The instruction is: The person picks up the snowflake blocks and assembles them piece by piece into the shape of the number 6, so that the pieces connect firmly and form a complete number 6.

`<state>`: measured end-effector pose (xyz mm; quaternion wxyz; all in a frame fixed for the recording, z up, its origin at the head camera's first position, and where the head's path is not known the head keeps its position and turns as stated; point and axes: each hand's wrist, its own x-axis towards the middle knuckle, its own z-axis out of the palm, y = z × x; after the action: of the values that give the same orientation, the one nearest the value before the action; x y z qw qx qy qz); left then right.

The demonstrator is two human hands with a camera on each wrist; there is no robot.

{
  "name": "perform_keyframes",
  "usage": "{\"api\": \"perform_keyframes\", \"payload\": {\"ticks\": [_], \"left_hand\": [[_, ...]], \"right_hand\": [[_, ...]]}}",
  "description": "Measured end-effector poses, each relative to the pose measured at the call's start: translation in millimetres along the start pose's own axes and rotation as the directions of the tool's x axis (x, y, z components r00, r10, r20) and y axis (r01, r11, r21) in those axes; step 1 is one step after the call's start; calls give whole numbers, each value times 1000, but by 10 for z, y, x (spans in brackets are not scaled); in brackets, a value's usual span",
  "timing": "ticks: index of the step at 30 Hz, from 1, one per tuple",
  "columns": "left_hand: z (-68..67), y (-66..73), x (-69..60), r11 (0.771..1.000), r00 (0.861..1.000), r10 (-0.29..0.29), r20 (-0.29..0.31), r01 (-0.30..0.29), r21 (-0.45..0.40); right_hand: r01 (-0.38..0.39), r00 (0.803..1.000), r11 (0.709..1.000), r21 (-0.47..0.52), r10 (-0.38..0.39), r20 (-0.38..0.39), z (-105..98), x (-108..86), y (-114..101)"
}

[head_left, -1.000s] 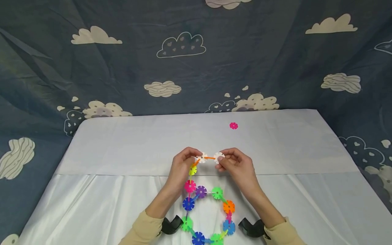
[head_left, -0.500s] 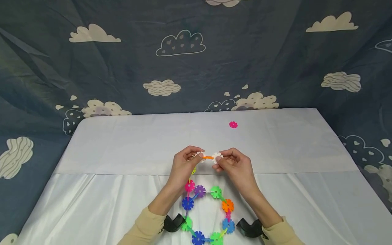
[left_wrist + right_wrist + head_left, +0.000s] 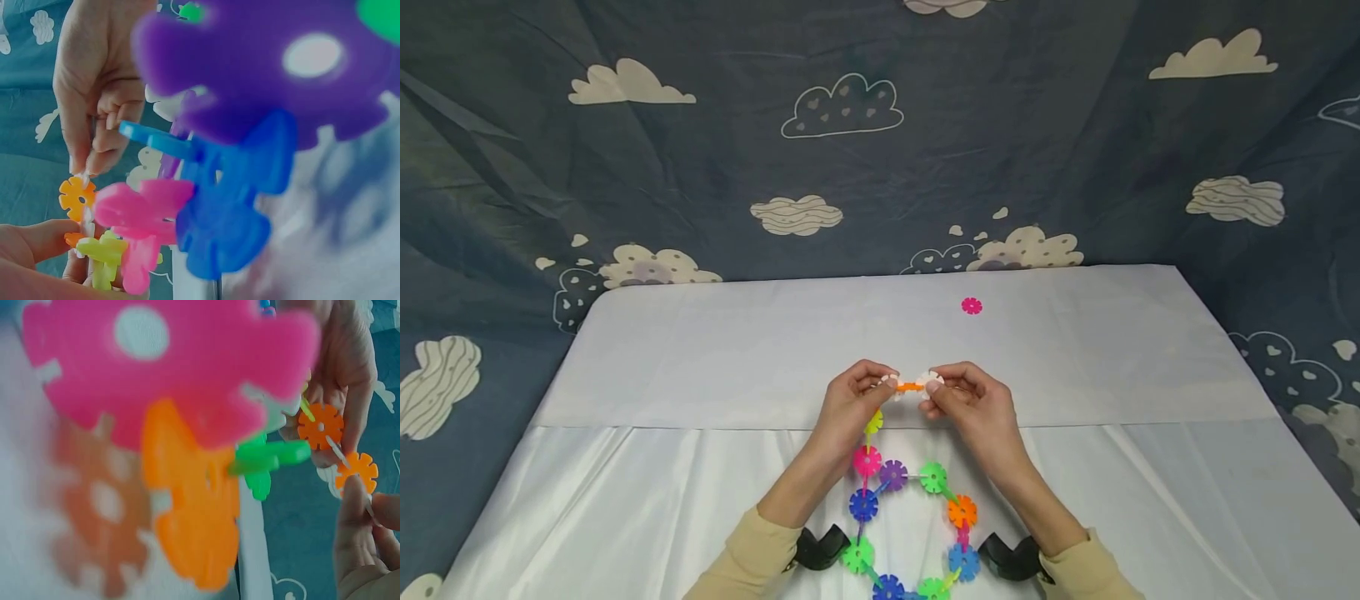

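Note:
My left hand [image 3: 853, 408] pinches a white notched disc [image 3: 892, 381] between thumb and fingers, covering much of it. With thumb and fingers my right hand [image 3: 981, 408] pinches a second white notched disc [image 3: 931, 382]. An orange notched disc [image 3: 910, 387], nearly edge-on, bridges the two; the right wrist view shows its face [image 3: 357, 473]. Another orange disc [image 3: 320, 427] sits near my left fingers. Below my left hand the chain runs through a yellow disc [image 3: 874, 422] and a pink disc [image 3: 867, 460] to a dark blue disc [image 3: 863, 505].
A ring of several joined discs, including purple [image 3: 893, 475], green [image 3: 933, 477] and orange [image 3: 962, 510], lies between my forearms, its near end cut off by the frame. One loose pink disc [image 3: 972, 306] lies toward the back of the white-covered table [image 3: 700, 358].
My left thumb has shifted onto the left white disc, hiding more of it. My right hand has come slightly left with its disc. The ring has shifted slightly in view.

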<state>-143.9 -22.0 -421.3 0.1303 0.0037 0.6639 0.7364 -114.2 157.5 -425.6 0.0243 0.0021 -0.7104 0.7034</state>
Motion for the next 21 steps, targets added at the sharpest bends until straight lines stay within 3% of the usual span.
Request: {"api": "perform_keyframes", "payload": {"ticks": [7,15,18,21], "left_hand": [[-51,-15,20,999,999,-33,14,32,19],[-117,-24,72,997,997,-77,20,78,-4],[-141,-30,120,996,996,-91,23,91,-3],[-156,-29,171,994,994,-110,24,110,5]], "right_hand": [[-13,999,990,-138,19,44,-152,93,40],[-15,999,953,-303,29,44,-530,487,80],[-8,998,921,-388,32,55,-648,681,58],[10,997,857,-515,28,66,-745,898,60]]}}
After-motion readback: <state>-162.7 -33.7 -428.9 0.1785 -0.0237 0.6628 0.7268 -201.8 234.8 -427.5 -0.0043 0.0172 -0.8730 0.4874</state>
